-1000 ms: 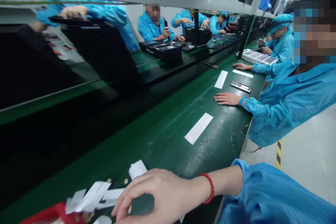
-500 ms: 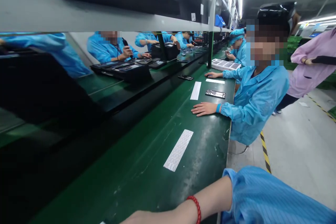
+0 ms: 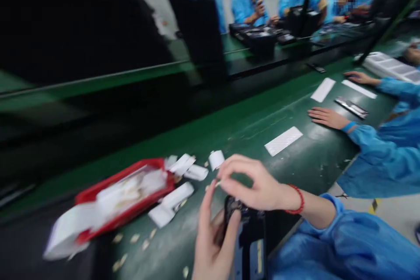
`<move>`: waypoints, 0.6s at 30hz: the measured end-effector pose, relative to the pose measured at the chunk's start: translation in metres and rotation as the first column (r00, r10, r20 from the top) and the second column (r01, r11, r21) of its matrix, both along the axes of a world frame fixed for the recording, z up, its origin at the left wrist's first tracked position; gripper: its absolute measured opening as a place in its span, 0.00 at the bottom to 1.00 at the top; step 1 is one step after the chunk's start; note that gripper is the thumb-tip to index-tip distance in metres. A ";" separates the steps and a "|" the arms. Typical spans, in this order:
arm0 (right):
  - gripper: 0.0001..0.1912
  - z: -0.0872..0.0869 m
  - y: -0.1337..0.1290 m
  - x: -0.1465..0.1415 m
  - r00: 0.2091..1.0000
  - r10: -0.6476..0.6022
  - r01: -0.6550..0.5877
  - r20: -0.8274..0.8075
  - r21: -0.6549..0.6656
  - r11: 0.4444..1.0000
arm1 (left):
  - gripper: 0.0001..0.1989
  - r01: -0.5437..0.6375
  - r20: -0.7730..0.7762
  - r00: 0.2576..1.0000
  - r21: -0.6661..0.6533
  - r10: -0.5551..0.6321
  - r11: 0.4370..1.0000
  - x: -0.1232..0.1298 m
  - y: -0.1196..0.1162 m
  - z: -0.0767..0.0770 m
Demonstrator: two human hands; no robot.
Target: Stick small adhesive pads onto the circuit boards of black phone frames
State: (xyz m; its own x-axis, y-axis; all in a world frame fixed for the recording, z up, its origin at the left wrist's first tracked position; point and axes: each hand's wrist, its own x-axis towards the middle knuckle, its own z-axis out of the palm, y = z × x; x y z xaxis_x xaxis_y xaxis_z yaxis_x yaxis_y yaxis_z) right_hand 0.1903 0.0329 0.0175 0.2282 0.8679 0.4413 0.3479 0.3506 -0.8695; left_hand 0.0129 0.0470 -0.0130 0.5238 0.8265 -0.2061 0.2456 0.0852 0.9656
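Observation:
In the lower middle of the head view, my left hand [image 3: 213, 238] is wrapped round an opened black phone [image 3: 247, 227], whose inner parts face up. Its thumb lies on the phone's top end. My right hand [image 3: 249, 181], with a red bead bracelet [image 3: 298, 199] at the wrist, pinches a small pale piece [image 3: 218, 183] between thumb and index finger. That piece is beside the tip of my left index finger, just past the phone's top end; blur hides its exact kind.
A red tray [image 3: 123, 223] of white paper strips stands at left, with curled white strips [image 3: 179, 194] and small pale bits [image 3: 134, 238] around it. A white sheet [image 3: 284, 141] lies beyond my right hand. A co-worker's hand [image 3: 328, 118] rests flat on the green bench [image 3: 249, 140].
The view has swung left and down, bringing the red tray, the phone and both my hands into sight. Earlier, only my right forearm and part of that hand showed at the bottom edge.

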 end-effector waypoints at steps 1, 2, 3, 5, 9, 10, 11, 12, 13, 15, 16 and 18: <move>0.07 0.002 -0.001 0.001 1.000 -0.003 0.003 0.002 0.026 1.000 | 0.39 0.012 0.047 0.999 -0.052 -0.009 0.999 0.001 0.000 -0.001; 0.06 0.003 -0.002 0.001 1.000 -0.001 0.001 0.007 0.044 0.999 | 0.40 0.017 0.091 0.996 -0.107 -0.007 0.994 0.003 0.001 -0.001; 0.06 0.005 -0.004 0.001 1.000 -0.001 0.000 0.011 0.056 0.998 | 0.39 -0.012 0.121 0.992 -0.165 0.032 0.986 0.005 0.002 -0.001; 0.06 0.009 -0.007 -0.003 1.000 0.009 -0.010 0.014 0.060 0.998 | 0.36 -0.099 0.160 0.974 -0.327 0.158 0.940 0.010 0.005 0.001; 0.07 0.015 -0.014 -0.013 0.997 0.073 -0.073 -0.035 0.017 0.997 | 0.23 -0.171 0.167 0.906 -0.695 0.389 0.698 0.011 0.013 -0.001; 0.07 0.014 -0.014 -0.016 0.994 0.100 -0.101 -0.053 -0.013 0.995 | 0.19 -0.131 0.168 0.904 -0.765 0.392 0.630 0.009 0.016 -0.002; 0.06 0.012 -0.014 -0.018 0.988 0.132 -0.136 -0.075 -0.050 0.989 | 0.17 -0.078 0.177 0.908 -0.819 0.380 0.569 0.006 0.019 -0.003; 0.06 0.010 -0.013 -0.020 0.980 0.169 -0.178 -0.102 -0.091 0.980 | 0.16 -0.022 0.196 0.911 -0.855 0.362 0.517 0.003 0.022 -0.003; 0.06 0.006 -0.012 -0.022 0.970 0.203 -0.220 -0.133 -0.134 0.966 | 0.16 0.032 0.226 0.910 -0.874 0.347 0.485 0.001 0.024 -0.002; 0.06 -0.003 -0.009 -0.025 0.951 0.241 -0.279 -0.192 -0.203 0.939 | 0.18 0.087 0.290 0.896 -0.857 0.337 0.508 -0.002 0.024 0.001; 0.06 -0.008 -0.007 -0.026 0.948 0.240 -0.286 -0.210 -0.226 0.931 | 0.19 0.083 0.310 0.890 -0.830 0.334 0.551 -0.002 0.022 0.003; 0.06 -0.014 -0.005 -0.026 0.953 0.209 -0.262 -0.221 -0.249 0.932 | 0.20 0.004 0.308 0.891 -0.741 0.335 0.671 0.003 0.014 0.006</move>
State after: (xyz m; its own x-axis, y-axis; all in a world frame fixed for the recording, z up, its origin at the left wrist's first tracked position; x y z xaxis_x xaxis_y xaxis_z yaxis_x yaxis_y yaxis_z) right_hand 0.1641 0.0281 0.0038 0.0577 0.9871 0.1492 0.1053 0.1426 -0.9842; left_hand 0.0154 0.0607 -0.0074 0.5637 0.5936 -0.5744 -0.2200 0.7781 0.5884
